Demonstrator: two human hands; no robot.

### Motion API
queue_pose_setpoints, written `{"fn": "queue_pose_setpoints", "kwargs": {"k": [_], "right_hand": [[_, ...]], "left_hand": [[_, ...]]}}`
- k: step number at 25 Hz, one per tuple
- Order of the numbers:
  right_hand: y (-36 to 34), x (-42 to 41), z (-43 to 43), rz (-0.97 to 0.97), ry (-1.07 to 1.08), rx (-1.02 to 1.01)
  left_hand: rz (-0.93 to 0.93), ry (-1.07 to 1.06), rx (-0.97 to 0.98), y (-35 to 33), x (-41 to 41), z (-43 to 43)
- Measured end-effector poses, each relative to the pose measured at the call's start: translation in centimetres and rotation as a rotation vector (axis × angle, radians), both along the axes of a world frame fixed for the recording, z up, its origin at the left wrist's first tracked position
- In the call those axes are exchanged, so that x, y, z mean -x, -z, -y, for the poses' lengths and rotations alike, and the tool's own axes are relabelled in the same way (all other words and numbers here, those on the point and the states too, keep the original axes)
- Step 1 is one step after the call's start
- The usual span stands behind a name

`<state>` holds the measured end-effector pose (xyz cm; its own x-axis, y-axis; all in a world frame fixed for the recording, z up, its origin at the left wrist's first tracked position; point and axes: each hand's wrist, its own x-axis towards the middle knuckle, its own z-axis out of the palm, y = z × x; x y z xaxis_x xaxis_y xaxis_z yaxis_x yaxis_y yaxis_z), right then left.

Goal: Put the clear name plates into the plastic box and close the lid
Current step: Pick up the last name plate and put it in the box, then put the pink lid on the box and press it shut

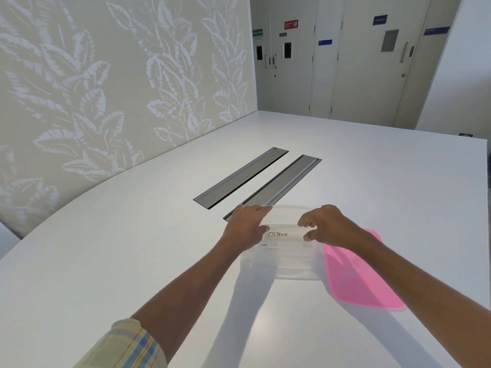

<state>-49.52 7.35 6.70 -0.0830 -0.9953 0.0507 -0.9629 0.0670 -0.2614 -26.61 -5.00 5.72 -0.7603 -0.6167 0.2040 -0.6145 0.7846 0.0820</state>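
A clear plastic box [289,264] stands lidless on the white table in front of me. Over its far half I hold a clear name plate [285,234] with "OSTRICH" handwritten on it. My left hand [247,225] grips the plate's left end and my right hand [325,224] pinches its right end. Below it, inside the box, another clear name plate [271,247] shows faint writing. The pink translucent lid [361,277] lies flat on the table just right of the box, partly under my right forearm.
Two long grey cable-slot covers [241,176] are set into the white table [132,248] beyond the box. A leaf-patterned wall runs along the left. Doors stand at the far end of the room.
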Motion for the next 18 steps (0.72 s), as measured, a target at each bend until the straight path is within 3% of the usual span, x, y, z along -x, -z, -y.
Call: {"fn": "queue_pose_setpoints", "kwargs": {"k": [3, 6, 13, 18], "right_hand": [[-0.1, 0.8, -3.9, 0.281, 0.129, 0.211], [1.1, 2.0, -9.0, 0.435, 0.262, 0.305], [4.4, 4.4, -18.0, 0.572, 0.573, 0.281], [7.6, 4.4, -22.1, 0.555, 0.659, 0.213]], "left_hand": [[-0.349, 0.073, 0.058, -0.1, 1.8, -4.2], [-0.505, 0.197, -0.003, 0.4, 3.9, -9.2], [-0.309, 0.301, -0.210, 3.3, 9.8, -18.2], [-0.120, 0.329, -0.311, 6.9, 12.4, -21.1]]}}
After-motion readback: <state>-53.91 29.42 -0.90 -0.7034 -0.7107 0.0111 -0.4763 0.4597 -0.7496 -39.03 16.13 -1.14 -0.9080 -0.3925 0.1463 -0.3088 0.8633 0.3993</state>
